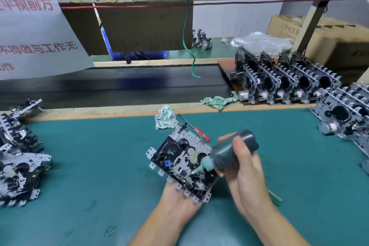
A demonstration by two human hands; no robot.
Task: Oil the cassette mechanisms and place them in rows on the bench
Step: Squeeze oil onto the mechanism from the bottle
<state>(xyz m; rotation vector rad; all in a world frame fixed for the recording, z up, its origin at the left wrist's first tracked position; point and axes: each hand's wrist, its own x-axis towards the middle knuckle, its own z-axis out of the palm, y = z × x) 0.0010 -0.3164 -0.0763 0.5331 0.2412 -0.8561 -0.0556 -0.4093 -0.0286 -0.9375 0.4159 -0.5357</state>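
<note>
With the left hand cradling the cassette mechanism from beneath and the right hand gripping the tilted oil bottle, an over-hard squeeze could flood the parts under its nozzle.

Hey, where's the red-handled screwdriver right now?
In the head view, the screwdriver lies on the green mat near centre, just beyond the held cassette mechanism, right of the crumpled rag.

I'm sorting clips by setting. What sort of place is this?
Probably a factory assembly line: rows of metal cassette mechanisms stand beside a black conveyor belt, past a green-matted bench, and a printed Chinese notice hangs above.
</note>
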